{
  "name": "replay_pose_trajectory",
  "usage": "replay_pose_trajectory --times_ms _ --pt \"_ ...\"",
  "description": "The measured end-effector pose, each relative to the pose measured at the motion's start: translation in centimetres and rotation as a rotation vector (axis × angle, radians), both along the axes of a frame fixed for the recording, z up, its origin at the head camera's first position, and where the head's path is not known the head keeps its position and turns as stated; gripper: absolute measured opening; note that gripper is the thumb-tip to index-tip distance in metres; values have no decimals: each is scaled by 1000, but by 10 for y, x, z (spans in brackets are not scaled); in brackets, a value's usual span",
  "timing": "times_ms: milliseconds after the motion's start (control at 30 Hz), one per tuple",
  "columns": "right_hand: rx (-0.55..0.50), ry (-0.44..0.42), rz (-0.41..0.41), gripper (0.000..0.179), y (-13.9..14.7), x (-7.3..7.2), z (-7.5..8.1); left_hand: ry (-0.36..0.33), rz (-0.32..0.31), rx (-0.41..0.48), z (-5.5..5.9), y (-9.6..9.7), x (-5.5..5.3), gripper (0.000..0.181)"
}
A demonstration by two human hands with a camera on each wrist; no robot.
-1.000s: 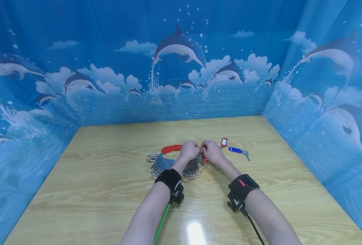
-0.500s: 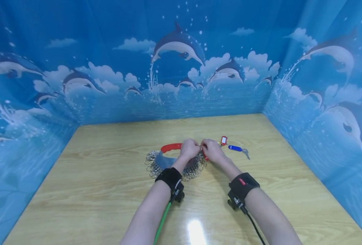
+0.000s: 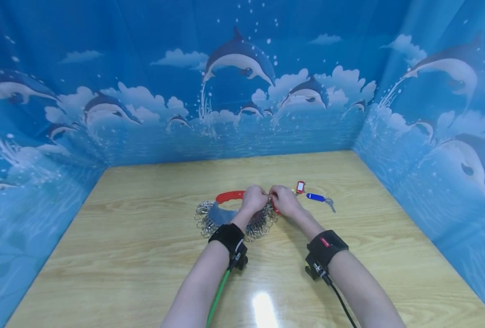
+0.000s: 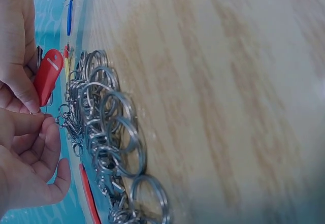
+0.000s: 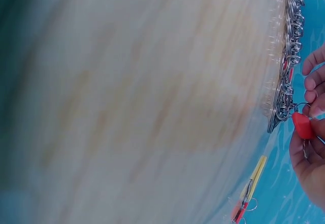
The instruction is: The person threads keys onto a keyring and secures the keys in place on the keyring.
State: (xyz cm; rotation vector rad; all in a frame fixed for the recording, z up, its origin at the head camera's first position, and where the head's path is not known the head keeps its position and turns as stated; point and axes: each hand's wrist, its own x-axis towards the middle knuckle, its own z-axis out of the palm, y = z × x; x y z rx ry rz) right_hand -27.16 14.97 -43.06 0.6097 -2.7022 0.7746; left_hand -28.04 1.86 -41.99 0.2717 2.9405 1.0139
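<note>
- Left hand (image 3: 255, 200): thumb and index are pinching at a thin metal ring (image 5: 302, 104); fingertips are hiding the exact contact.
- Right hand (image 3: 285, 200): fingers are pinching the red tag (image 4: 48, 76), its key (image 5: 305, 149) showing alongside.
- Red tag is sitting just beside the right end of the ring cluster (image 3: 259, 228).
- Red handle (image 3: 229, 196) is showing left of the left hand.
- Blue tag (image 3: 316, 197) and white-faced red tag (image 3: 300, 187) are lying right of the right hand, on the table (image 3: 144, 255).

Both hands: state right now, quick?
Left hand: closed, pinching what looks like a metal ring.
Right hand: closed, holding the red key tag.
</note>
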Motion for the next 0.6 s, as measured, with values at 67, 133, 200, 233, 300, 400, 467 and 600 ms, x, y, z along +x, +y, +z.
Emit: replay_pose_trajectory --times_ms 67,133,200,233,300,400,467,600 --pt "0 -3 5 7 0 0 1 -13 5 -3 0 0 -1 44" --pt "-13 -32 1 6 0 0 1 -32 8 3 0 0 -1 46" --pt "-44 -82 -17 6 0 -1 2 -40 7 13 -1 1 -2 46" --pt "-68 -114 -33 6 1 -2 3 -48 3 27 0 1 -3 44" --pt "-127 -186 -72 8 1 -4 4 -49 -3 56 0 1 -4 37" --pt "-209 -290 -128 11 3 -7 6 -45 -16 87 1 1 -6 21" --pt "-243 -333 -144 13 5 -8 8 -44 -23 96 1 1 -7 17" --pt "-264 -359 -157 15 9 -10 10 -34 -47 103 -1 0 -8 15"
